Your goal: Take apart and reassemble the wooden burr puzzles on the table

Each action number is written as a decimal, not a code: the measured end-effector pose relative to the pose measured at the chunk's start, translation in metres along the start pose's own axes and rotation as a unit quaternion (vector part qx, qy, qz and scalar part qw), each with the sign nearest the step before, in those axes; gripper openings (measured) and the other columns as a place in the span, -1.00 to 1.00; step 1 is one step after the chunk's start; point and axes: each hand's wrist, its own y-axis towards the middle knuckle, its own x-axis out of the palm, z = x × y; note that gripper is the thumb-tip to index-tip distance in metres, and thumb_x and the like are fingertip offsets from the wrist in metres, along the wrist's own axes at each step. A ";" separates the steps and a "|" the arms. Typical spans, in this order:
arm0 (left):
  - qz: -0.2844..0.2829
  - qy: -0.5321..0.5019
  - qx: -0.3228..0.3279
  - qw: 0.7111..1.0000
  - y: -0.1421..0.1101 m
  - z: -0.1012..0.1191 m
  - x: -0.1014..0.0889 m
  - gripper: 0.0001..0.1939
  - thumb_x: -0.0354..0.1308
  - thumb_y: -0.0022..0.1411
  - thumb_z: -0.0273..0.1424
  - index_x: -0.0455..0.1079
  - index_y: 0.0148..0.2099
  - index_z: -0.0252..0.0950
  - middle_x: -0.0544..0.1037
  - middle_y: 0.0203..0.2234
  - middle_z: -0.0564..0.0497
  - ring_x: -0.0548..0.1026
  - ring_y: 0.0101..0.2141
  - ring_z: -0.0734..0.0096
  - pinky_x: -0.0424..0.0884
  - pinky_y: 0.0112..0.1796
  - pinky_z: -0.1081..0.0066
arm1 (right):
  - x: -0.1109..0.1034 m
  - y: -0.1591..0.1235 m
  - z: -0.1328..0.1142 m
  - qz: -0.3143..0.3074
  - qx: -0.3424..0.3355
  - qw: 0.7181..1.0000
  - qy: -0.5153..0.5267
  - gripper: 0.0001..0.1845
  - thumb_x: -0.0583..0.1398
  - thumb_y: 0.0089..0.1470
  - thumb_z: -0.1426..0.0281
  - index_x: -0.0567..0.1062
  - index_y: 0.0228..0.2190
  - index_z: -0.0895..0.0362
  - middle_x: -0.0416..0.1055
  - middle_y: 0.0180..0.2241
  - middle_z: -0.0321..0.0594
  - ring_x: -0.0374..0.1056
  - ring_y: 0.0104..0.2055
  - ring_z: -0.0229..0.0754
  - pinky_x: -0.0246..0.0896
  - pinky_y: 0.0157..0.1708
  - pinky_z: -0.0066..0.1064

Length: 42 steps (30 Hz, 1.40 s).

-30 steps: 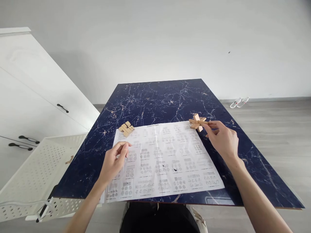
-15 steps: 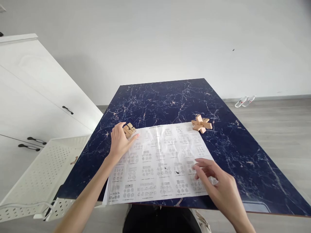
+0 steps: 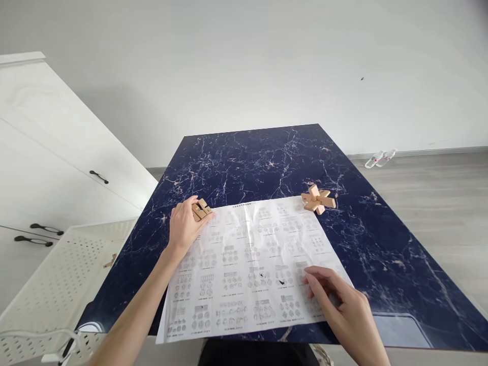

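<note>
A creased paper sheet, printed with rows of small diagrams, lies along the near side of the dark blue marbled table. At the sheet's far left corner, my left hand has its thumb and fingers closed around notched wooden puzzle pieces. My right hand is over the sheet's near right part, its fingers loosely curled and the thumb apart, with nothing visible in it. An interlocked wooden burr puzzle rests at the sheet's far right corner.
A white perforated tray stands beside the table on the left, with a small wooden piece in it. White cabinets are further left. Two clear bottles lie on the floor by the wall.
My left thumb and fingers have drawn in around the wooden pieces. My right hand sits slightly lower in the view, and the whole view has shifted a little.
</note>
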 end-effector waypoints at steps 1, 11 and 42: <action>0.002 -0.005 0.003 1.000 0.000 0.001 -0.002 -0.33 0.43 0.25 -0.08 0.32 0.28 -0.23 0.64 0.11 -0.23 0.57 0.10 -0.21 0.41 0.19 -0.11 | 0.001 0.000 0.000 0.002 0.003 1.000 -0.003 -0.61 0.23 0.35 -0.02 0.65 -0.20 0.00 0.57 -0.50 -0.24 0.52 -0.51 -0.07 0.41 -0.53 -0.38; -0.190 -0.188 0.043 0.963 -0.062 0.079 -0.033 -0.26 0.41 0.26 0.12 0.31 0.34 -0.03 0.59 0.16 -0.13 0.59 0.11 -0.13 0.55 0.09 -0.13 | 0.003 -0.003 0.001 0.012 0.050 0.998 0.019 -0.61 0.27 0.31 -0.06 0.68 -0.22 -0.02 0.59 -0.47 -0.21 0.55 -0.50 -0.06 0.33 -0.66 -0.43; -0.216 -0.170 -0.032 0.961 -0.129 0.067 -0.036 -0.30 0.28 0.46 -0.03 0.08 0.50 0.22 0.41 0.37 -0.02 0.43 0.34 -0.08 0.54 0.21 -0.16 | 0.065 0.006 -0.043 -0.092 -0.111 0.990 -0.003 -0.74 0.14 0.52 0.21 0.54 0.06 0.01 0.55 0.06 -0.03 0.55 -0.36 -0.19 0.56 -0.43 -0.37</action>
